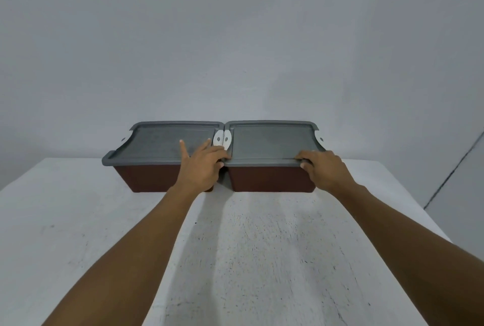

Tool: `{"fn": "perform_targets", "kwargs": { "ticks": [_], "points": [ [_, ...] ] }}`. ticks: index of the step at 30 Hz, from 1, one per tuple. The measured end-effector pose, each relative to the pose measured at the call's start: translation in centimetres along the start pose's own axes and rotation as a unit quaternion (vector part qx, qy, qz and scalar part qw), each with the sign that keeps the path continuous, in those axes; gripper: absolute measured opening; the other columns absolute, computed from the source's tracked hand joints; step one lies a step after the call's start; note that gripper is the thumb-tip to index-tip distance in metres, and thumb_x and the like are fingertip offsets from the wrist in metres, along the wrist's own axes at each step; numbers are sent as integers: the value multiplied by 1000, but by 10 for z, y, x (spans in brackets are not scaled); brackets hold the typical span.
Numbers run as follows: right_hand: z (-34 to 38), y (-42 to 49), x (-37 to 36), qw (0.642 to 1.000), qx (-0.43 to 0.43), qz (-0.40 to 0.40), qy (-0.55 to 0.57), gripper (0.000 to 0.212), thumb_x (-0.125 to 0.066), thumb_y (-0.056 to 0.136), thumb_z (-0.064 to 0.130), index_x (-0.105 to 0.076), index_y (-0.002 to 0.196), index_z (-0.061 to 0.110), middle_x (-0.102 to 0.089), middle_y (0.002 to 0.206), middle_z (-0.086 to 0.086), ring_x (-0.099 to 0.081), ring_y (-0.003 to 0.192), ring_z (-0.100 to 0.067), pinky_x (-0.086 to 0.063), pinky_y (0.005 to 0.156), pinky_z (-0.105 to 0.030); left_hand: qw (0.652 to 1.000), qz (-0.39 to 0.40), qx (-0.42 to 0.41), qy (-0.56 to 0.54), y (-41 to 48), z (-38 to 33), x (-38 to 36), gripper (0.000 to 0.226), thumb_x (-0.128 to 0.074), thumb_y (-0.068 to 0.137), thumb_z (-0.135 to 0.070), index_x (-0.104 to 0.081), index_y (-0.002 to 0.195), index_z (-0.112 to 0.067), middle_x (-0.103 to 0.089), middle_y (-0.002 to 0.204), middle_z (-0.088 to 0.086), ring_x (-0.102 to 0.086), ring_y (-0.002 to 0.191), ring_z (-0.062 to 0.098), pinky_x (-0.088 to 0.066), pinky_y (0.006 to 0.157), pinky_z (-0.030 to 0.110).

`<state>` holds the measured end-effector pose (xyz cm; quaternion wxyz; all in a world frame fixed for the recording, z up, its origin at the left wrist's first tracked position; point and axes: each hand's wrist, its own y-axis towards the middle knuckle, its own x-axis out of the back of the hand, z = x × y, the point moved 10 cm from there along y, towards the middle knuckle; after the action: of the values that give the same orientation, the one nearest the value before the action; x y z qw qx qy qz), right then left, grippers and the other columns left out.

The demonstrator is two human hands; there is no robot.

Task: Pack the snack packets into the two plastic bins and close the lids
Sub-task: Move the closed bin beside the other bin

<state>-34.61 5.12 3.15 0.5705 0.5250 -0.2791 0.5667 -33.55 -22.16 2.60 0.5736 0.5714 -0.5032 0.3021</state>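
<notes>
Two brown plastic bins stand side by side at the far end of the table, the left bin (157, 179) and the right bin (269, 179). A grey lid lies flat on each, the left lid (157, 142) and the right lid (269, 139), with white latches (221, 139) where they meet. My left hand (203, 165) spreads its outer fingers over the left lid, while its index finger and thumb pinch the right lid's near left corner. My right hand (323, 168) grips the right lid's near right corner, thumb under the rim. No snack packets show; the lids hide the bins' insides.
The white table (262, 247) reaches from the bins to me, with both my forearms stretched over it. A plain grey wall (235, 37) rises right behind the bins. The table's right edge drops off near a dark line on the floor or wall at the right.
</notes>
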Motion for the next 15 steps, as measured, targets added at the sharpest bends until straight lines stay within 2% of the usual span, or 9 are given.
{"fn": "perform_targets", "kwargs": {
  "ticks": [3,7,11,15],
  "points": [
    [1,-1,-1,1000,2,-2,2,25,-48,102,23,-66,118,18,-70,106,-7,-59,84,-21,-44,74,-25,999,-18,15,-24,-1,7,-3,29,-52,98,-27,-60,123,-39,-49,140,-20,-32,142,9,7,108,73],
    [3,-8,-2,999,-8,-35,1,26,-45,102,20,-65,119,17,-67,114,-8,-55,100,-27,-45,91,-36,998,-34,24,-44,-4,10,-6,29,-51,99,-27,-60,124,-39,-49,141,-20,-43,132,4,6,112,67],
    [6,-11,-2,998,-23,-60,5,24,-46,101,15,-65,116,14,-67,112,-9,-52,95,-23,-42,97,-40,995,-19,6,-98,-4,13,-9,30,-51,98,-27,-59,125,-39,-46,144,-18,-39,135,3,11,112,61],
    [9,-14,-6,996,-67,-66,-1,25,-49,99,9,-63,119,11,-63,119,-11,-50,114,-32,-34,108,-46,993,41,-34,-108,-8,17,-17,41,-40,102,-37,-43,143,-32,-33,155,-10,-23,145,8,16,114,51]
  ]
}}
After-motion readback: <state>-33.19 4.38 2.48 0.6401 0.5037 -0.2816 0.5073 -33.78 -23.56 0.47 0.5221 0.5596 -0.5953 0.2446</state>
